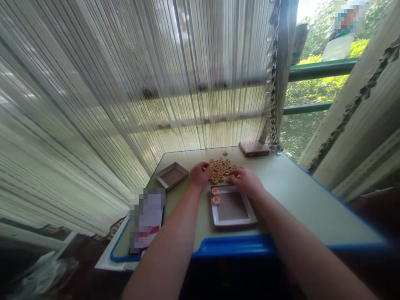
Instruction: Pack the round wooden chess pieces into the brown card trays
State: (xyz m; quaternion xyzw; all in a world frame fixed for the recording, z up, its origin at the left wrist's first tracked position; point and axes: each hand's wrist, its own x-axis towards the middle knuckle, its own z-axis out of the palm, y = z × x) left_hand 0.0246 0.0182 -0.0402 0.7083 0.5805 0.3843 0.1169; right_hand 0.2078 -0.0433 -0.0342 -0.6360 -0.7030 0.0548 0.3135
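Observation:
A loose pile of round Chinese chess pieces (221, 167), some with red characters, lies in the middle of the table. My left hand (200, 176) is at the pile's left edge, its fingers curved and apart, touching the nearest pieces. On the pile's right side, my right hand (247, 181) has its fingers spread over a few pieces; its fingertips partly hide them. Just in front of the pile sits a shallow square box (233, 206). Two red-marked pieces (215, 196) lie face up in its upper left corner, one below the other.
An open box lid (172, 176) lies left of the pile. A closed flat box (253, 148) is at the table's far right, and a single piece (225, 153) sits behind the pile. A phone-like slab (148, 221) lies front left. A string curtain (187, 75) hangs behind the blue-edged table (306, 200).

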